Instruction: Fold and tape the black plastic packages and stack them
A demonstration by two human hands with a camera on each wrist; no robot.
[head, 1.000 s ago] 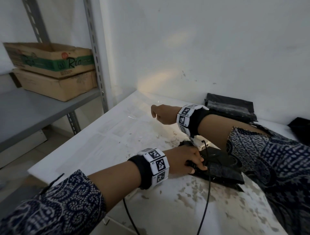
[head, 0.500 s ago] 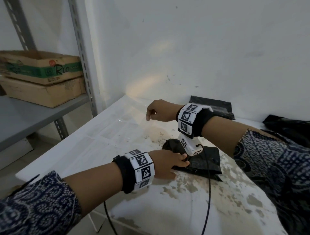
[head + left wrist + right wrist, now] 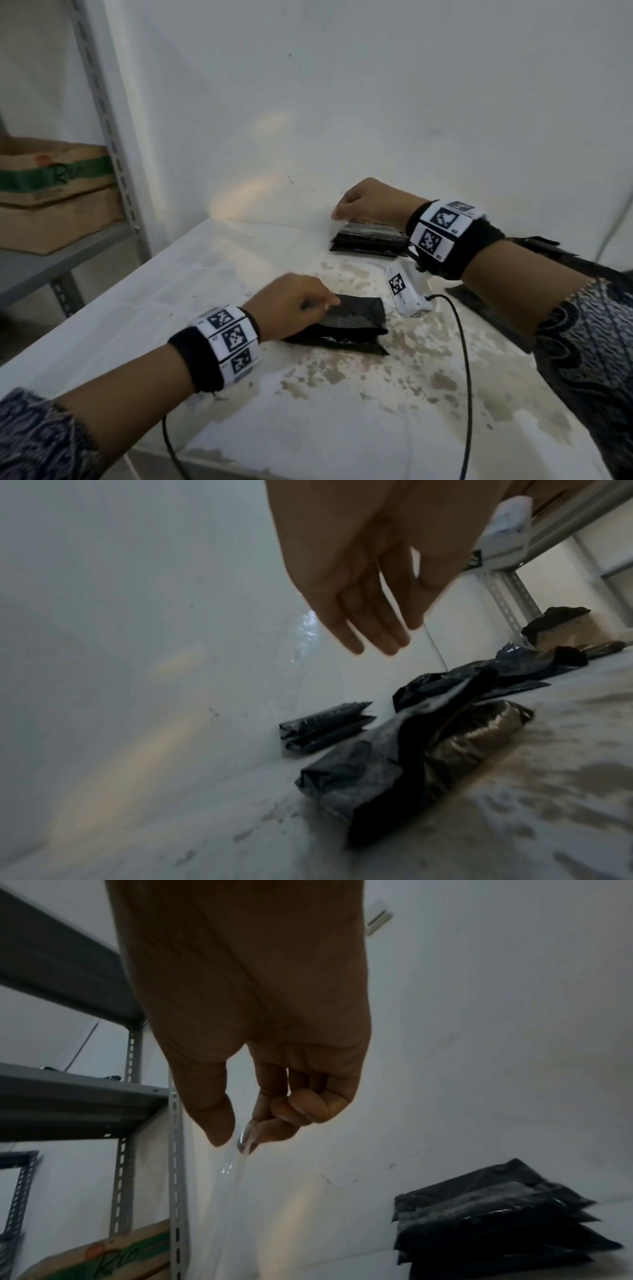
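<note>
The folded black package [image 3: 346,325] lies on the worn white table [image 3: 342,428] in front of you, and your left hand [image 3: 291,308] hangs over its near-left end with fingers [image 3: 373,626] straight and loosely together, gripping nothing. Farther back against the wall sits the stack of finished packages [image 3: 370,241], and your right hand [image 3: 366,202] hovers above it, thumb and forefinger pinching a strip of clear tape [image 3: 236,1153] while the other fingers curl in; cardboard boxes [image 3: 54,195] sit on the metal shelf [image 3: 51,260] to your left
</note>
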